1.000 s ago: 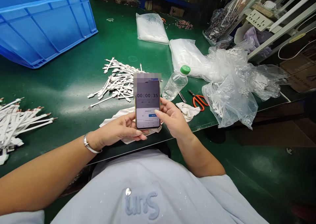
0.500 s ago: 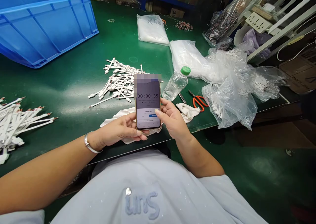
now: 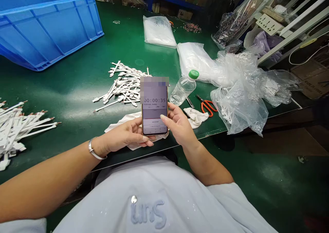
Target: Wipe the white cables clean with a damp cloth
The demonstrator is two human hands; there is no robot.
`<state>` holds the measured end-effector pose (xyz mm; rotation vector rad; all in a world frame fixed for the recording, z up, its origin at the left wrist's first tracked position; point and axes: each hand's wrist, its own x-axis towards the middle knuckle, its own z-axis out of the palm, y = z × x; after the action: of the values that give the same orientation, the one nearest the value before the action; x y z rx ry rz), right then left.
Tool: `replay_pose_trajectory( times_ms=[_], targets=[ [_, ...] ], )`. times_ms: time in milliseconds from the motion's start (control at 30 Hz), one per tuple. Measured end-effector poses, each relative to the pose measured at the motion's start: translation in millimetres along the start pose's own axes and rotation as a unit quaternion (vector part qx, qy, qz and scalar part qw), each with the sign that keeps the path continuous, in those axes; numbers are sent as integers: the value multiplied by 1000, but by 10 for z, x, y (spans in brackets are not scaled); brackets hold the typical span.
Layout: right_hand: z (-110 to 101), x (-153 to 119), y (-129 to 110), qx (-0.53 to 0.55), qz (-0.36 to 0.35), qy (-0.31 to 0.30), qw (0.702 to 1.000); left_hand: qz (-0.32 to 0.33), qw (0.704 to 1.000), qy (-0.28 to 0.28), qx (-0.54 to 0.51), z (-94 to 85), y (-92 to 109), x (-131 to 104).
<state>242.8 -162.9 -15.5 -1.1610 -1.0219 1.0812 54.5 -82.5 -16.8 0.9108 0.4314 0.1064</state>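
Observation:
A smartphone [image 3: 154, 108] is held upright between my two hands, its lit screen showing 00:00:35. My left hand [image 3: 128, 133] is closed round its lower left side. On the other side, my right hand [image 3: 180, 123] grips the edge, with the thumb over the lower part of the screen. White cloth [image 3: 123, 121] lies on the green table under the phone and left hand. Just beyond is a pile of short white cables [image 3: 125, 84], partly hidden by the phone. A clear bottle with a green cap [image 3: 183, 89] stands to the right.
Another heap of white cables [image 3: 17, 130] lies at the left, below a large blue crate [image 3: 56, 31]. Orange-handled pliers [image 3: 207, 106] and a crumpled white cloth [image 3: 196, 117] are near the right table edge. Plastic bags [image 3: 239, 102] spread at the right; a flat bag [image 3: 159, 31] lies farther back.
The phone's screen has changed: the box with the blue button is gone and the lower part looks different. Both hands keep their places on the phone.

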Motion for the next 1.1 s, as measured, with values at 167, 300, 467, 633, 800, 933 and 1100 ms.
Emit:
replay_pose_trajectory(
  times_ms=[167,300,467,633,800,933,1100],
  targets=[
    [10,3,1,5,-3,3,1000,-1,1000,5,0,-2,4,0],
    [-20,-11,-48,-3,1,-20,1000,6,1000,4,7,-14,-7,-2],
    [-142,-106,-90,-13,38,-157,987,13,1000,-7,22,-6,-12,-6],
    [-217,-190,22,9,57,-232,971,11,999,-16,34,18,3,-7],
    [-207,-191,143,34,51,-217,974,3,999,-7,40,7,-3,1],
    [-194,-176,185,39,50,-210,976,1,1000,-11,29,-13,-6,3],
    [-193,-166,205,61,55,-207,975,-10,999,-6,31,-28,-10,15]
  ],
)
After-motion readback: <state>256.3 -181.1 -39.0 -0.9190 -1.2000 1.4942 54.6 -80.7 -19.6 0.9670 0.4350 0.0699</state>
